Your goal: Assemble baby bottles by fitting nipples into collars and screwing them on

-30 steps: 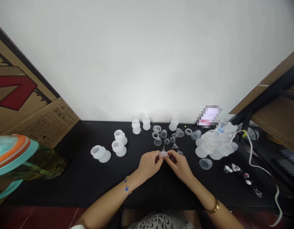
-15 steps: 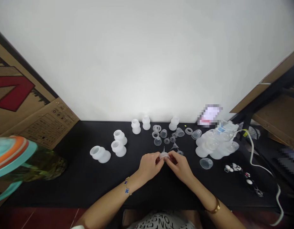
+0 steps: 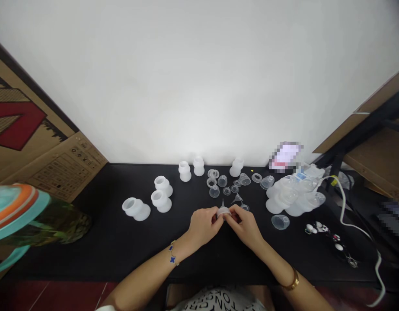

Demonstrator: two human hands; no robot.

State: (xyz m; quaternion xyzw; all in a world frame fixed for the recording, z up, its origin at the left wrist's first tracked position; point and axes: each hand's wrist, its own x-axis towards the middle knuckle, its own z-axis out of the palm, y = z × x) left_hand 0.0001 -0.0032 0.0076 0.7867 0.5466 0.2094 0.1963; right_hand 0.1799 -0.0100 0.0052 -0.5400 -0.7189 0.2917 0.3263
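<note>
Between the fingertips of both hands is a small translucent bottle collar (image 3: 224,211) with a thin pointed tip standing up from it. My left hand (image 3: 204,222) pinches its left side, and my right hand (image 3: 243,222) pinches its right side. The fingers partly hide the collar's underside. Just beyond my right hand lie clear funnel-shaped pieces (image 3: 237,198). Farther back are clear domed caps (image 3: 214,191) and clear rings (image 3: 256,177). White open-necked baby bottles (image 3: 161,201) stand to the left, and another white bottle (image 3: 236,167) stands near the wall.
Piled white bottles with clear caps (image 3: 285,194) stand at right, near a loose clear cap (image 3: 280,222). A beaded strand (image 3: 332,237) and white cable (image 3: 345,216) lie farther right. A large drink jug (image 3: 46,220) and cardboard box (image 3: 82,160) occupy the left side. A blurred-out screen (image 3: 284,155) leans at the wall.
Both hands keep their grip on the collar, with only a very slight shift of the fingers. Nothing else on the table has visibly moved.
</note>
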